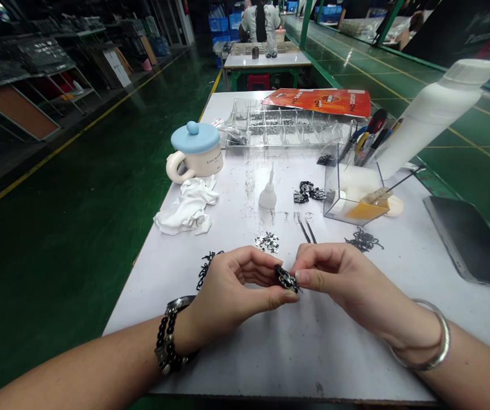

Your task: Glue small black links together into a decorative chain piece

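- left hand (234, 285) and right hand (334, 273) close together, fingertips pinching small black clump of parts (286, 278)
- looks light, fiddly, likely fragile; take by outer edges, gently

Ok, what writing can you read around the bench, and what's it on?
"CHII...", on the blue-lidded mug; the rest of the word is unclear.
The orange packet: print too blurred to read.
The dark panel at top right: pale lettering too blurred to read.
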Tool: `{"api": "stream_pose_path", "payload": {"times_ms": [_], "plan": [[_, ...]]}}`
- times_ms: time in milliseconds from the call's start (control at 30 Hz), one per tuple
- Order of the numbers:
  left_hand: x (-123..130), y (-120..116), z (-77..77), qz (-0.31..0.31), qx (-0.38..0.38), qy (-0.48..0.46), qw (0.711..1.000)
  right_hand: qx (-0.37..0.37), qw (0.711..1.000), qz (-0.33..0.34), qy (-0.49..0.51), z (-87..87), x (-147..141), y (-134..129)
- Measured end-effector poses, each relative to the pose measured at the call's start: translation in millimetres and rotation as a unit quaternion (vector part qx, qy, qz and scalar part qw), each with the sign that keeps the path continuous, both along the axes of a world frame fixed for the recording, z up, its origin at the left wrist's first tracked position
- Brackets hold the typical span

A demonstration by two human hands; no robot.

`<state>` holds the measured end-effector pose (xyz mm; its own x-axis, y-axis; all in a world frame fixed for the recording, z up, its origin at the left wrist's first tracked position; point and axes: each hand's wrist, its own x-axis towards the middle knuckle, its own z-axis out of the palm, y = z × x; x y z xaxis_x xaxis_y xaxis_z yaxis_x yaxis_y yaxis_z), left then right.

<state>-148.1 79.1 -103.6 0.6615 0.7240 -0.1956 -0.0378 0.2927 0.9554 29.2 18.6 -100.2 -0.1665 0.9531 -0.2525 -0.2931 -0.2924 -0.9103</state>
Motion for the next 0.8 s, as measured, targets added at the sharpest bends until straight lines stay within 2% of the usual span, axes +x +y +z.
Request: {"api": "stream_pose_path", "payload": {"times_ms": [167,300,433,567,700,800], "plan": [[-0.2,0.1,0.3,0.004,0.001,-0.005,1.0,0.031,0.999,-0.007,-0.04,1.2,-1.7,-0.8],[-0.6,0.0,0.6,0.01,0.001,-0.015,1.0,0.09,0.985,-0.034,-0.146,3.3,-4.0,-3.1],[-1.0,-0.8,-0.3,0.046,0.004,-0.008,0.999,0.2,0.943,-0.073,-0.254,3.5,-6.6,-7.7],[-0.6,-1.6,-1.3,0.056,0.0,-0.033,0.998,0.305,0.896,-0.083,-0.311,0.7,-7.7,-11.1],[0.3,-0.3,-0.7,0.057,0.037,-0.041,0.997,0.35,0.87,-0.081,-0.337,-0.9,-8.8,-12.3],[0.9,1.1,1.1,0.055,0.032,-0.045,0.997,0.373,0.849,-0.087,-0.364,-0.2,-11.0,-12.3]]}}
